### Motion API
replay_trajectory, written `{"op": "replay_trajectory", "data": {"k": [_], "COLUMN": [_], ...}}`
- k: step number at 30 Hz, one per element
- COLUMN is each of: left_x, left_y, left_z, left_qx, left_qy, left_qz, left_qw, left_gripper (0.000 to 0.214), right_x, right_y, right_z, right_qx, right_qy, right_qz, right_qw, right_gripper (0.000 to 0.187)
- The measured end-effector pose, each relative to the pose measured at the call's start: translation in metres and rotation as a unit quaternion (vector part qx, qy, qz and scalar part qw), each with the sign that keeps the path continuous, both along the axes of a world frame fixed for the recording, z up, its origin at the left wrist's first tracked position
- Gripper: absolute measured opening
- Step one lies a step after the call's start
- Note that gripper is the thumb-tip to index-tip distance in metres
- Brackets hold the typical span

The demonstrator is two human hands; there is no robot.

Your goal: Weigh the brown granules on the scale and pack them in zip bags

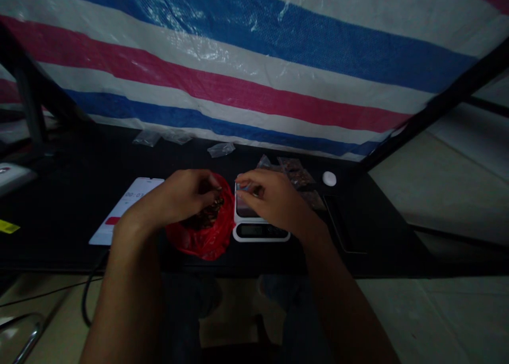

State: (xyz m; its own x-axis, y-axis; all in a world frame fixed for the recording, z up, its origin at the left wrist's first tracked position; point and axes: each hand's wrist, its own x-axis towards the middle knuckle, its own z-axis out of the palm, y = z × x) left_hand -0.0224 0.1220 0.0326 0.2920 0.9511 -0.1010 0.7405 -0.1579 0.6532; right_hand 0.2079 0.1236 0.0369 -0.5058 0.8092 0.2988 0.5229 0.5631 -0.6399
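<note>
My left hand (pixel 186 194) reaches into a red plastic bag (pixel 207 231) of dark brown bits, fingers curled and pinched among the contents. My right hand (pixel 274 199) hovers over a small white digital scale (pixel 258 231), fingers pinched on what looks like a small clear packet (pixel 244 189). The bag sits directly left of the scale on a black table (pixel 59 215). What exactly the left fingers grip is too dark to name.
A phone (pixel 125 207) with a lit screen lies left of the bag. Filled clear packets (pixel 298 175) and a small white round object (pixel 329 179) lie behind the scale. Empty clear packets (pixel 221 149) lie by a striped tarp (pixel 254 61). A cable (pixel 89 295) hangs below the table.
</note>
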Motion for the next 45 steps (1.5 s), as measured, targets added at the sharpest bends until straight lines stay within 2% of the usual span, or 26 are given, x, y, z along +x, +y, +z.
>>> {"op": "replay_trajectory", "data": {"k": [4,10,13,16,19,28,45], "left_x": [0.007,0.023,0.034,0.046,0.057,0.066,0.062], "left_y": [0.000,0.003,0.004,0.004,0.006,0.014,0.014], "left_z": [-0.001,-0.001,-0.002,-0.004,-0.006,-0.017,-0.016], "left_qx": [0.055,0.081,0.095,0.110,0.123,0.162,0.177], "left_qy": [-0.091,-0.151,-0.182,-0.222,-0.246,-0.128,-0.101], "left_qz": [-0.025,-0.035,-0.032,-0.036,-0.048,-0.088,-0.099], "left_qw": [0.994,0.985,0.978,0.968,0.960,0.975,0.974], "left_gripper": [0.023,0.022,0.020,0.020,0.022,0.026,0.028], "right_x": [-0.007,0.004,0.010,0.018,0.029,0.048,0.053], "right_y": [0.004,0.014,0.015,0.017,0.020,0.023,0.021], "right_z": [-0.010,-0.016,-0.014,-0.011,-0.009,-0.014,-0.013], "right_qx": [0.005,0.000,-0.029,-0.089,-0.118,-0.068,-0.027], "right_qy": [0.040,0.095,0.128,0.168,0.196,0.089,0.022], "right_qz": [0.027,0.000,-0.012,-0.014,-0.011,-0.031,-0.027], "right_qw": [0.999,0.995,0.991,0.982,0.973,0.993,0.999], "right_gripper": [0.017,0.010,0.006,0.002,0.005,0.003,0.013]}}
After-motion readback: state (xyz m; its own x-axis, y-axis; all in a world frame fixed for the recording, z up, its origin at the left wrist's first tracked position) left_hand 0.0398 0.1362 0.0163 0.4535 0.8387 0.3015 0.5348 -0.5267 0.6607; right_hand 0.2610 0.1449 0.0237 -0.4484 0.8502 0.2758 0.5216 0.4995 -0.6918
